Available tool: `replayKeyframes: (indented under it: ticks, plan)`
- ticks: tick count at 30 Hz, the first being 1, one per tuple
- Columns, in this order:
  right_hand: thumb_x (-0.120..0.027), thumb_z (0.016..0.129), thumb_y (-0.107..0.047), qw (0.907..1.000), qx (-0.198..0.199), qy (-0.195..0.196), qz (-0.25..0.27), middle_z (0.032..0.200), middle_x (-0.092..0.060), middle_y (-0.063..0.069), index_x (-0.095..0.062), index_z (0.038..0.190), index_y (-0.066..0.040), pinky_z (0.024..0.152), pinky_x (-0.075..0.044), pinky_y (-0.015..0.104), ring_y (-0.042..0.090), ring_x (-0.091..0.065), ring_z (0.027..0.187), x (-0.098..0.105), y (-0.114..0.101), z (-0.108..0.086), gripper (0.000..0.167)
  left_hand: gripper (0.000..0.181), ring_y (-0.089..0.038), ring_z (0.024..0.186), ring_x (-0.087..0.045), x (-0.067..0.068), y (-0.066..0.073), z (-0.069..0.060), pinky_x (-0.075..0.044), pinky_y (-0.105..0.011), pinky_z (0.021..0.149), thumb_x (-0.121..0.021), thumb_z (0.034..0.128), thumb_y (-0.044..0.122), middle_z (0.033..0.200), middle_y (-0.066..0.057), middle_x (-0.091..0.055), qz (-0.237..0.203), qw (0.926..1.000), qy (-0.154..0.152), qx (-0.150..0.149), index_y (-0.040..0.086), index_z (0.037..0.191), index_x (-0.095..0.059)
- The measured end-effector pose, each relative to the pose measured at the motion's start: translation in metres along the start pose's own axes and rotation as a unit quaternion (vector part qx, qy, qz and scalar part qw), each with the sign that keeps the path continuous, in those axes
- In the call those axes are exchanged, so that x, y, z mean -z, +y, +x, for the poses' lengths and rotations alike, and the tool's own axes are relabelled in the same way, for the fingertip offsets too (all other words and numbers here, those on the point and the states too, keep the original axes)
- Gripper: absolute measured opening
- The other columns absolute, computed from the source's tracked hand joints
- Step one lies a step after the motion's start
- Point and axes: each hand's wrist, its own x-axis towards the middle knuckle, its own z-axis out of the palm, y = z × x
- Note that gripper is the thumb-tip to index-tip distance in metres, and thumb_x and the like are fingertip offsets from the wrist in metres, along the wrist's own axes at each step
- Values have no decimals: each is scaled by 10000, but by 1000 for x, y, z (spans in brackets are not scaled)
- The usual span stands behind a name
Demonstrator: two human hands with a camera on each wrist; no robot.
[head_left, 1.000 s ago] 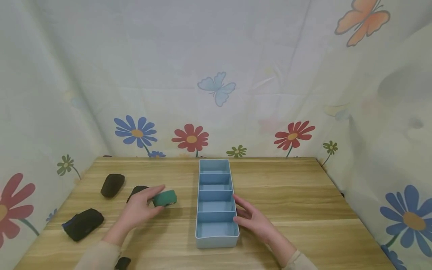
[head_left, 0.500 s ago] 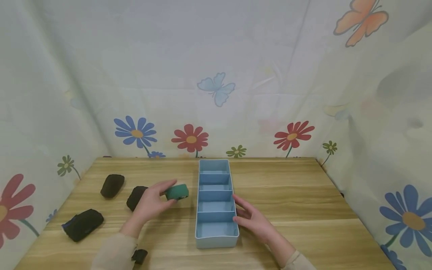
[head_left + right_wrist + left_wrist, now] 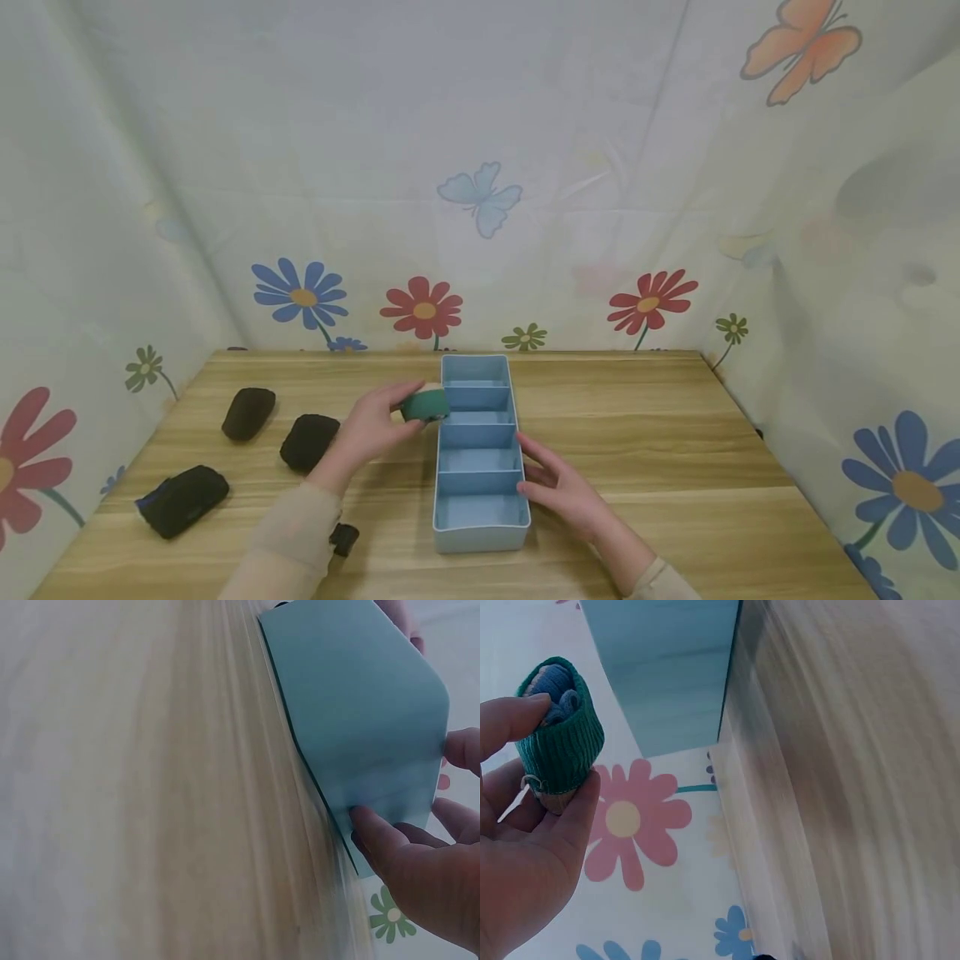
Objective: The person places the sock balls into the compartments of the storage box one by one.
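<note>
The blue divided box, steadied only by the right hand's fingers spread against its outer right side, could be knocked askew if its left rim were bumped. By the left hand, a rolled knit bundle is pinched at that rim, ribbed and green with blue folds tucked inside; it might be unrolled by uneven squeezing.

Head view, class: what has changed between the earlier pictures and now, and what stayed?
The left hand, still gripping the rolled green sock, has moved rightward and higher in view, closer to the blue divided box. The right hand, box and three black bundles stay put.
</note>
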Motion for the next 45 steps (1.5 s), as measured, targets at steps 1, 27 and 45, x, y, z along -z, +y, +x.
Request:
replayKeyframes:
  ticks: [1,27,45]
  plan:
    - [-636,937,12,10000,3,0,-4,1593,-177,265,-242,1557,-11,1073,-397,426,482,-339,1375,0,0,0,735,615,-380,1189,-573,0,1,3,-498,-489,967,-792,819,91,1343,-197,-585,-26,10000,-17,-13,16,1386,-566]
    - [-617,939,33,10000,22,14,-40,1592,-176,270,-242,1557,-10,1072,-397,420,485,-336,1375,-2,1,1,724,569,-305,1237,-550,-25,8,72,-481,-431,1005,-785,862,144,1381,-106,-579,-325,9990,-190,257,95,1393,-585]
    - [-611,947,25,10000,15,-17,-77,1596,-173,261,-240,1560,-16,1032,-431,298,476,-336,1379,0,1,0,717,536,-314,1216,-563,-39,1,93,-498,-408,985,-780,855,88,1340,-152,-600,-206,9997,-158,-26,17,1355,-598]
